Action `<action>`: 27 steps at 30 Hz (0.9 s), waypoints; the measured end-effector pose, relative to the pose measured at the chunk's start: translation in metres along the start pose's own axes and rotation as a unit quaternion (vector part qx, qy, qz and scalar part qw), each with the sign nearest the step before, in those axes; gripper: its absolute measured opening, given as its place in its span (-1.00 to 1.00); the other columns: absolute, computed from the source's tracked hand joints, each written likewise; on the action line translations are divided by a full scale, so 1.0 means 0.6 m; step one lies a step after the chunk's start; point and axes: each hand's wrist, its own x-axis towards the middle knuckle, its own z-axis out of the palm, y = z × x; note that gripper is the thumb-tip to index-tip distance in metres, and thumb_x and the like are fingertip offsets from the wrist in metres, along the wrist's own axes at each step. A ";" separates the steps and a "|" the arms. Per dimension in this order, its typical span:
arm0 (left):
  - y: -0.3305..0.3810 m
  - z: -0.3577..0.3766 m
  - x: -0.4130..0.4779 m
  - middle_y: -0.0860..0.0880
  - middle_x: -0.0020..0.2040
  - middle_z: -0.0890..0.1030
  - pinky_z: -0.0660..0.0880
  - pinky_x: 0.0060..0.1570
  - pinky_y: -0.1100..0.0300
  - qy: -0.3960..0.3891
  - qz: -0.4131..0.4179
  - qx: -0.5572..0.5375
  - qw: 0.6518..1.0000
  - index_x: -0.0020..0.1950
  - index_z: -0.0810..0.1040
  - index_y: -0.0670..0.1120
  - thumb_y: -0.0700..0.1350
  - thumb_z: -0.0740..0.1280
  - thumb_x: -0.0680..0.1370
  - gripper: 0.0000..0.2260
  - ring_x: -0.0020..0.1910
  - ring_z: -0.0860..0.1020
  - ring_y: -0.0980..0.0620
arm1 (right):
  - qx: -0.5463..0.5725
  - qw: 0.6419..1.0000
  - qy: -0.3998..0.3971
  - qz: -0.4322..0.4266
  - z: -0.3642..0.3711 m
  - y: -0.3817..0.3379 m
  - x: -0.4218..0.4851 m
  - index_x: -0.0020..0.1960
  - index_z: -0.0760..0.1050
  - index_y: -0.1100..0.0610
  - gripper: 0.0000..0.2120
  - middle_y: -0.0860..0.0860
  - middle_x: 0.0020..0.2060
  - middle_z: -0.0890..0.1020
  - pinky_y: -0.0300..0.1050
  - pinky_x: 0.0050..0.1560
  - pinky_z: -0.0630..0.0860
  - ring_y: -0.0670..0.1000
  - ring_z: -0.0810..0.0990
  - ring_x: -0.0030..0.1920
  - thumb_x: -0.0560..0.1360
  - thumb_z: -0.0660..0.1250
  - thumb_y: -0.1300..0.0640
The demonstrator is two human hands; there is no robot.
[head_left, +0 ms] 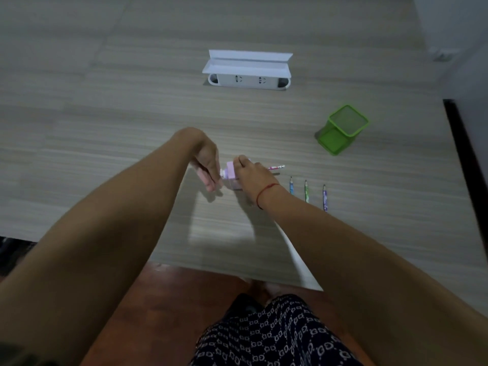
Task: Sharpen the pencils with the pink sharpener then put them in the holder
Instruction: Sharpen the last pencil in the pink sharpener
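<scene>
pink sharpener mid-frame on table. right hand clamped on its body, pencil sticking out right. left hand fingers closed at crank side, grip blurred. brace body, crank evenly. green holder upper right, empty.

No text, label, brand or number can be read on anything here.

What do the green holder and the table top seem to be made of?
The green holder: probably fine metal or plastic mesh, since the table shows faintly through its walls, with a solid glossy rim. The table: likely a matte wood-look laminate, with pale grey streaked grain and straight panel seams.
</scene>
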 end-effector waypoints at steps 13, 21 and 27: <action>-0.029 0.048 0.094 -0.29 -0.28 0.68 0.65 -0.26 0.04 0.246 0.050 0.073 0.965 -0.37 0.52 -0.23 -0.32 0.42 0.40 -0.84 -0.52 0.59 0.01 | 0.024 1.000 -0.003 -0.005 0.000 0.010 0.023 0.44 0.20 0.26 -0.55 0.18 0.33 0.39 0.04 0.10 0.46 0.24 0.55 0.17 0.58 0.15 0.21; -0.032 0.054 0.056 -0.11 -0.16 0.64 0.59 -0.34 0.18 0.228 0.085 0.105 0.964 -0.11 0.60 -0.13 -0.13 0.55 0.32 -0.77 -0.28 0.61 -0.05 | 0.084 0.996 0.009 -0.007 -0.010 0.019 0.020 0.35 0.31 0.18 -0.50 0.13 0.25 0.46 -0.02 0.06 0.46 0.19 0.53 0.18 0.49 0.33 0.03; -0.040 0.064 0.058 -0.11 -0.37 0.57 0.45 -0.31 0.19 0.277 0.077 0.136 0.948 -0.30 0.53 -0.11 0.00 0.55 0.30 -0.74 -0.44 0.50 -0.01 | 0.176 0.983 -0.019 0.057 -0.013 0.059 -0.010 0.42 0.27 0.20 -0.45 0.20 0.34 0.45 -0.02 0.23 0.43 0.20 0.46 0.30 0.49 0.34 0.11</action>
